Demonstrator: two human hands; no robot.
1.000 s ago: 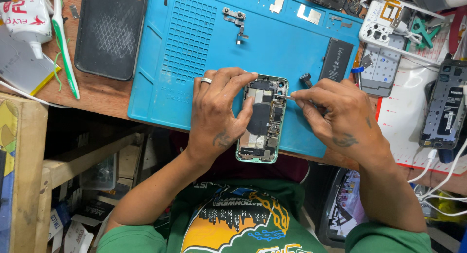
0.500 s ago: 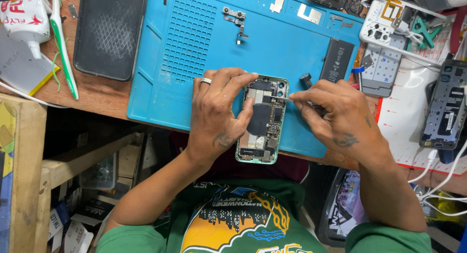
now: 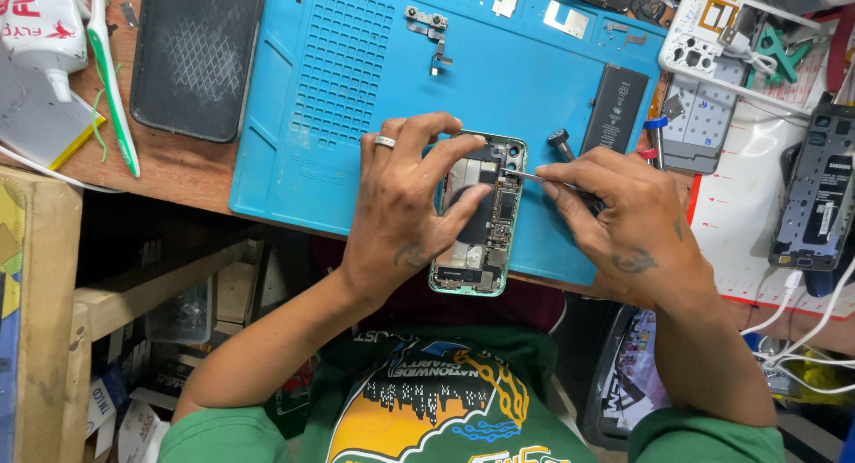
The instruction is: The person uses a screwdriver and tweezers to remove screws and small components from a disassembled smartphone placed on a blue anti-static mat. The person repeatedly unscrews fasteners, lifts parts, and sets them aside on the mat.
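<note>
Two hands worked over a wooden surface [image 3: 178, 174], most of it covered by a blue mat [image 3: 356, 98]. An opened phone [image 3: 481, 218] lay at the mat's near edge, its lower end overhanging toward the person's lap. The left hand [image 3: 401, 205] pressed down on the phone, fingers [image 3: 468, 205] spread across the exposed boards, thumb at its upper edge. The right hand [image 3: 623, 218] had its fingers pinched together on a thin metal tool [image 3: 534, 175], whose tip touched the inside near the phone's top right corner.

The phone looked light and stiff, but its bare insides seemed fragile; the green frame edges would be the safest place to grip, not the boards or cables.

A black case [image 3: 196, 58] lay on the wood left of the mat. A black battery [image 3: 614, 107] rested on the mat's right side, with a small camera part [image 3: 429, 27] and metal shields [image 3: 566, 18] near the far edge. A white tray [image 3: 712, 53] beyond held small parts, too small to tell apart.
</note>
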